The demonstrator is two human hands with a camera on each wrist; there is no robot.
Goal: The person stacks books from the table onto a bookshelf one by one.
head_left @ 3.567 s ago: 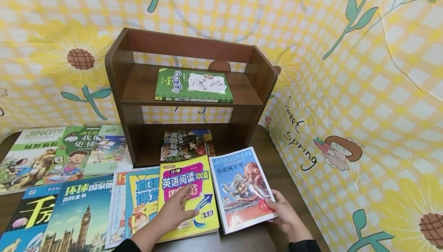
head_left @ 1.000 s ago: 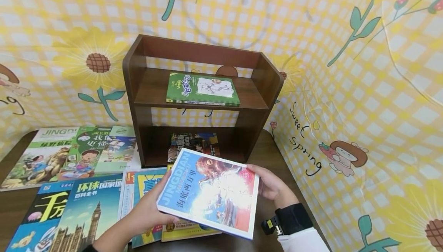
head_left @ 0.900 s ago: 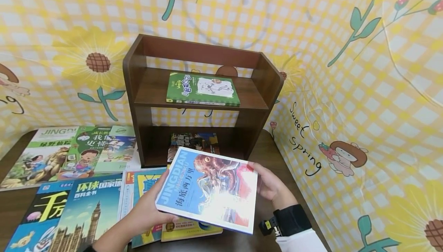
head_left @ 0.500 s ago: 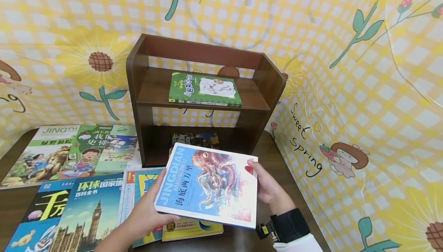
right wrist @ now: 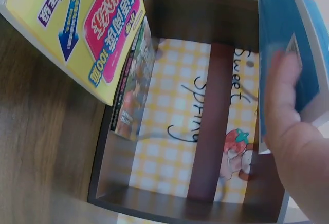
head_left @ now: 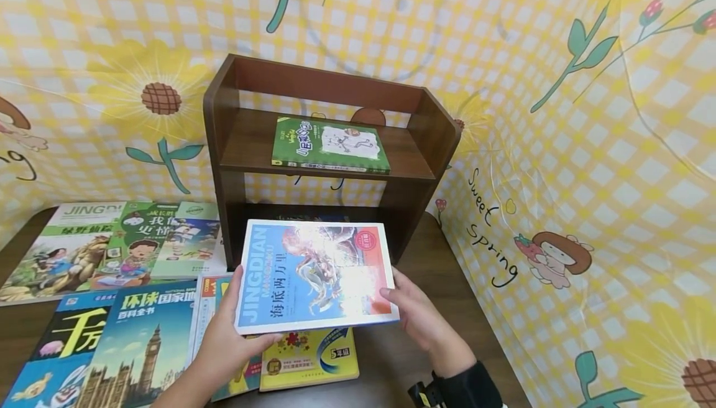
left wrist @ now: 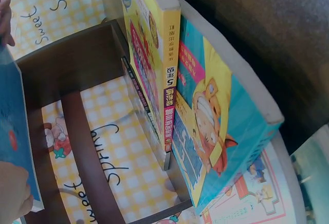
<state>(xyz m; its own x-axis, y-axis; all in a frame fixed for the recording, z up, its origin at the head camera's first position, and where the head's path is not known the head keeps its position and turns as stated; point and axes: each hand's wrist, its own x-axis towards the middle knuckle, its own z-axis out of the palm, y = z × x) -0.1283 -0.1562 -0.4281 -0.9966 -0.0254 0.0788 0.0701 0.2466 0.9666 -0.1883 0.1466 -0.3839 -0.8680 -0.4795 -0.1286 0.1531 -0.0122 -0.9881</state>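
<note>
Both hands hold a blue paperback book [head_left: 313,280] with an octopus picture, lifted face up and turned sideways in front of the bookshelf's lower compartment. My left hand [head_left: 229,327] grips its left edge, thumb along the near side. At the lower right corner, my right hand [head_left: 422,315] has its thumb on the cover and its fingers underneath; the right wrist view shows them against the back cover. A brown wooden bookshelf [head_left: 330,175] stands behind. Below the held book lies a yellow workbook [head_left: 313,361], partly hidden. A dark-covered book [right wrist: 134,82] lies in the lower compartment.
A green comic book [head_left: 330,145] lies on the upper shelf. On the table [head_left: 453,296] to the left are several books, among them one with a clock tower [head_left: 137,346] and a green one [head_left: 137,243]. Yellow checked cloth [head_left: 559,165] covers the walls.
The blue book first lay right of the yellow workbook, where my left hand rested. Both hands then lifted and turned it. Lately it moved toward the shelf, and my right hand shifted to its near corner.
</note>
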